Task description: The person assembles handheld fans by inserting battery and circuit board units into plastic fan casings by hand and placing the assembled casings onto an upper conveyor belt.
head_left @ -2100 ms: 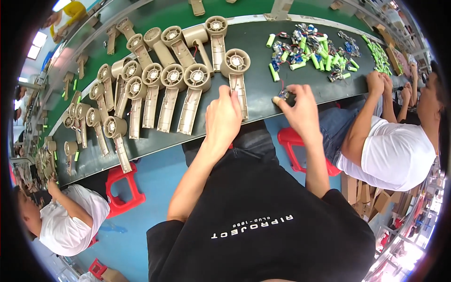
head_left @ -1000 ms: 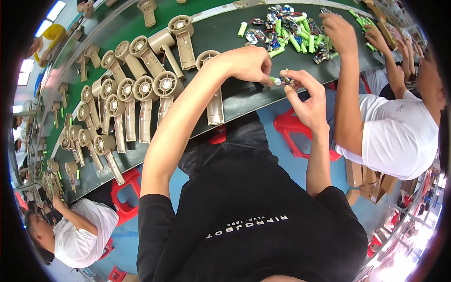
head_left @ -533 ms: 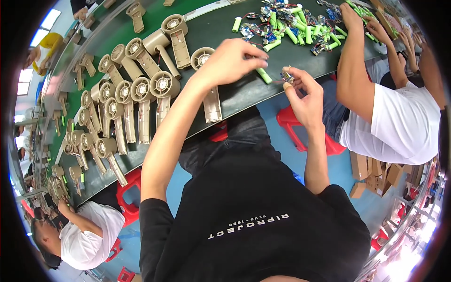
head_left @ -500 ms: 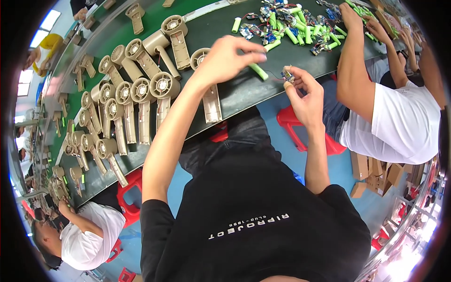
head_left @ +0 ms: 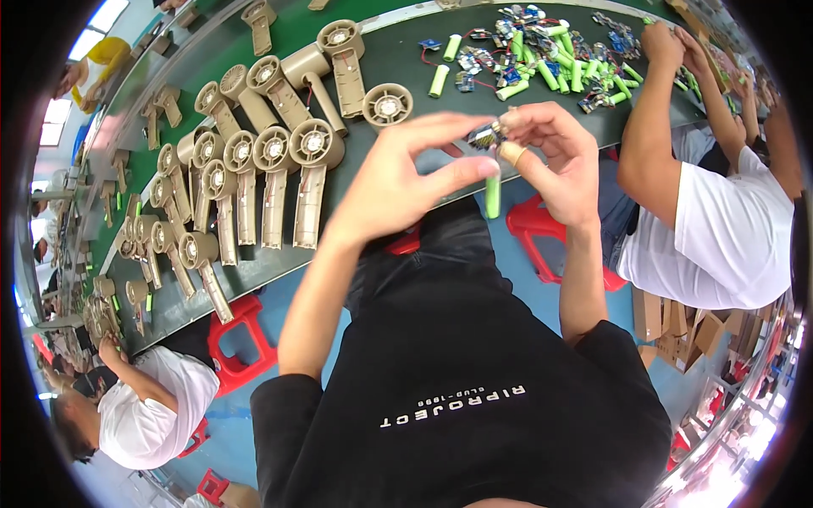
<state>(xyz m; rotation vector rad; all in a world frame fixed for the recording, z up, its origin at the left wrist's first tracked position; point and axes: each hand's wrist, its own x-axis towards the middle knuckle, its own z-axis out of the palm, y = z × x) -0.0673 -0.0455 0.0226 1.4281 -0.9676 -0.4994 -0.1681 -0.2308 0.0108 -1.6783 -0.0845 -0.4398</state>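
Observation:
My right hand (head_left: 555,161) pinches a small circuit board (head_left: 484,135) at its edge, and one finger wears a tan cover. A green battery cell (head_left: 493,199) hangs just below the board, beside my left thumb; any wire linking the two is hidden. My left hand (head_left: 406,182) reaches in from the left with thumb and fingers spread apart around the board. Its fingertips are a little blurred, so whether they touch the board is unclear. Behind this hand stands the nearest beige handheld fan housing (head_left: 388,107), its handle covered by my hand.
Several beige fan housings (head_left: 275,152) lie in rows on the dark green belt (head_left: 398,51) to the left. A pile of green cells and circuit boards (head_left: 550,55) lies at the far right. A co-worker (head_left: 720,220) sits close on my right, near a red stool (head_left: 542,237).
My left hand has come down and right from the cell pile toward the board. The green cell now hangs below the board. My right hand has risen slightly, still pinching the board.

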